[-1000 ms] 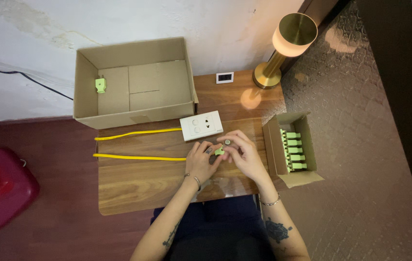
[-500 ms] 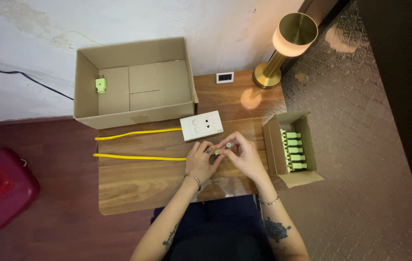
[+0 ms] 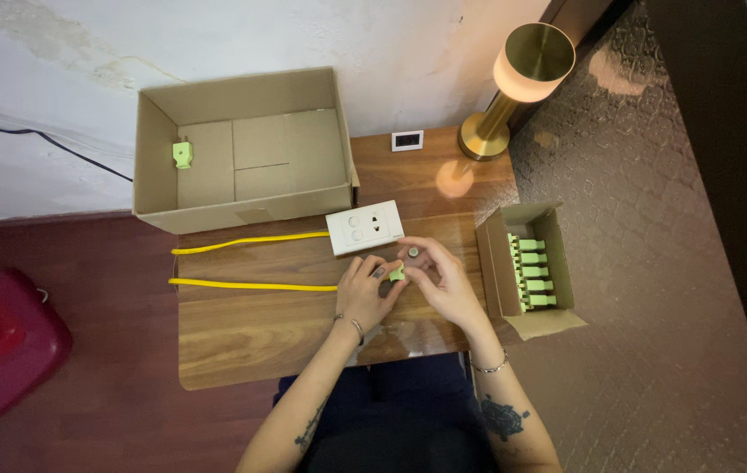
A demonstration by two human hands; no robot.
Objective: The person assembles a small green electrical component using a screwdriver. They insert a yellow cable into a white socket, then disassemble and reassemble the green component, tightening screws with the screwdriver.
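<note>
both hands, left [image 3: 366, 289] and right [image 3: 440, 278], fingers pinched on small green connector [image 3: 397, 274] above counter [image 3: 251, 337]; could slip, drop floorward.

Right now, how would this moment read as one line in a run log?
left hand: on small green connector | right hand: pinching same connector | yellow cable: reaching the hands | white socket plate: just beyond hands

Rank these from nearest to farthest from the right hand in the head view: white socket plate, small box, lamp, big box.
1. White socket plate, just above-left of the right hand.
2. Small box, to the right.
3. Lamp, upper right.
4. Big box, upper left.
</note>
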